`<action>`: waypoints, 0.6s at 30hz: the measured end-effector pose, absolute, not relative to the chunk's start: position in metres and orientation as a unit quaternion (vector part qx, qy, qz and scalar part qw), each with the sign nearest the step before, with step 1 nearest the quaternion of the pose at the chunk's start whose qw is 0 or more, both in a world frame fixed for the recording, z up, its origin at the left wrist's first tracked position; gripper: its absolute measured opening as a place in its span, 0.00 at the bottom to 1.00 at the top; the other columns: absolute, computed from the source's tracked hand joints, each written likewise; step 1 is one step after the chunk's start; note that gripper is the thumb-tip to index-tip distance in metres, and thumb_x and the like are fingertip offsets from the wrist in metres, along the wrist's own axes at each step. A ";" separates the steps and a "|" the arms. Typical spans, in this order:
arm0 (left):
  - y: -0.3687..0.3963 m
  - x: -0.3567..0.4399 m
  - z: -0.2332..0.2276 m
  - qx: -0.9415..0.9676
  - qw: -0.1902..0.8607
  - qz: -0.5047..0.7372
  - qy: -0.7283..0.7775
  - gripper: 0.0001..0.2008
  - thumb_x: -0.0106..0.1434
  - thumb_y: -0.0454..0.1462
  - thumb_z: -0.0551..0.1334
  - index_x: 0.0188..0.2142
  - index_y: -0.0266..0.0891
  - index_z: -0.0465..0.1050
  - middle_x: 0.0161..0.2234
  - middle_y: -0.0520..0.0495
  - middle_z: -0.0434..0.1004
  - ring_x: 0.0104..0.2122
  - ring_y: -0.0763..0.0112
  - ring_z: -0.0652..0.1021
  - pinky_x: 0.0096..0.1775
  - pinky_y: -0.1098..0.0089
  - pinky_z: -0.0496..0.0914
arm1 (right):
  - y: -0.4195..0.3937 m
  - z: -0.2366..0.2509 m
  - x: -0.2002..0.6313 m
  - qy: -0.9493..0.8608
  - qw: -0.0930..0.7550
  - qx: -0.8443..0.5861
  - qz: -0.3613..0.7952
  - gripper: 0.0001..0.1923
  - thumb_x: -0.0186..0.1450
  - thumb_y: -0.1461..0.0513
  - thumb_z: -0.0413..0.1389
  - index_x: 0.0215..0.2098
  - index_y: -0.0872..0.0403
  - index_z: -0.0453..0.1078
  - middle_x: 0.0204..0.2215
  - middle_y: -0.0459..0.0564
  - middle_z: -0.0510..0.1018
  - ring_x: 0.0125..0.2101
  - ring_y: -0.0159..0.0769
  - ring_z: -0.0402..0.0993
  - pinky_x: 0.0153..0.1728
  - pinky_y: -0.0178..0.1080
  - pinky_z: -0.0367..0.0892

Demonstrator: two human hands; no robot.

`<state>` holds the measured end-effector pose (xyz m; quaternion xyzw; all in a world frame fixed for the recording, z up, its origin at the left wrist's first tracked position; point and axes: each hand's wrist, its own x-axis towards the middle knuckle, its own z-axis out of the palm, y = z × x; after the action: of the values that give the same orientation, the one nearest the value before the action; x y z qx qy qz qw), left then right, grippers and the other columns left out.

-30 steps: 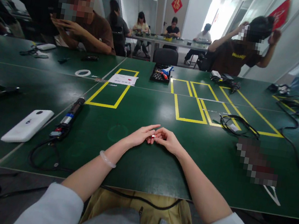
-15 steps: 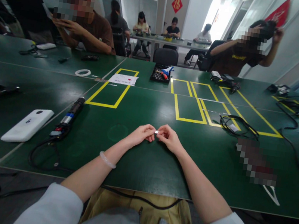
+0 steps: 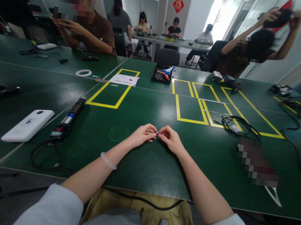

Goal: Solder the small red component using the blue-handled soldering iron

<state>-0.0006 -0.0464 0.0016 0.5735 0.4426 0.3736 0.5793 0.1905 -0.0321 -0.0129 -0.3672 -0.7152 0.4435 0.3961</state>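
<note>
A small red and silver piece [image 3: 157,133], too small to name, sits between my fingertips above the green table [image 3: 136,167]. My left hand [image 3: 145,133] pinches it from the left side, and a pale bracelet circles that wrist. From the right, my right hand [image 3: 169,137] pinches the same piece with thumb and fingers. Both hands are closed, their fingertips nearly meeting. Most of the piece is hidden by the fingers.
Left of my arms lie a white power bank [image 3: 27,125] and a black cylindrical tool [image 3: 69,116] with a cable. A black tray [image 3: 161,73] stands farther back. To the right are a coiled black cable [image 3: 239,126] and a blurred-out dark object [image 3: 259,163]. Co-workers sit opposite.
The piece between my fingers has turned, showing red where it looked pale before; my hands barely moved. A co-worker at back right has raised a dark object overhead.
</note>
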 end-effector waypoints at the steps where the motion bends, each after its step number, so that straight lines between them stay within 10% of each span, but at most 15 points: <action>1: -0.046 -0.001 0.001 0.577 0.576 0.374 0.443 0.18 0.54 0.43 0.67 0.39 0.36 0.67 0.34 0.48 0.73 0.35 0.72 0.77 0.33 0.72 0.72 | -0.032 -0.013 0.191 -0.718 0.397 -0.367 0.439 0.11 0.61 0.55 0.58 0.36 0.54 0.66 0.26 0.43 0.70 0.23 0.28 0.63 0.26 0.33 0.60; 11: -0.047 -0.005 0.006 0.620 0.553 0.350 0.433 0.17 0.54 0.41 0.67 0.39 0.36 0.66 0.37 0.47 0.73 0.32 0.74 0.76 0.33 0.70 0.73 | -0.033 -0.009 0.191 -0.737 0.377 -0.385 0.409 0.10 0.59 0.59 0.58 0.38 0.55 0.70 0.29 0.45 0.73 0.26 0.29 0.65 0.29 0.34 0.61; 18: -0.068 -0.055 0.039 0.772 0.384 0.173 0.475 0.27 0.60 0.47 0.60 0.57 0.41 0.63 0.54 0.40 0.68 0.51 0.61 0.73 0.51 0.60 0.68 | -0.031 -0.010 0.192 -0.728 0.369 -0.395 0.423 0.11 0.59 0.59 0.58 0.39 0.55 0.69 0.25 0.43 0.70 0.24 0.29 0.63 0.28 0.33 0.60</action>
<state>-0.0554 -0.0677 0.0391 0.7725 0.4753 0.1732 0.3839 0.1920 -0.0313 -0.0099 -0.3946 -0.7275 0.4226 0.3694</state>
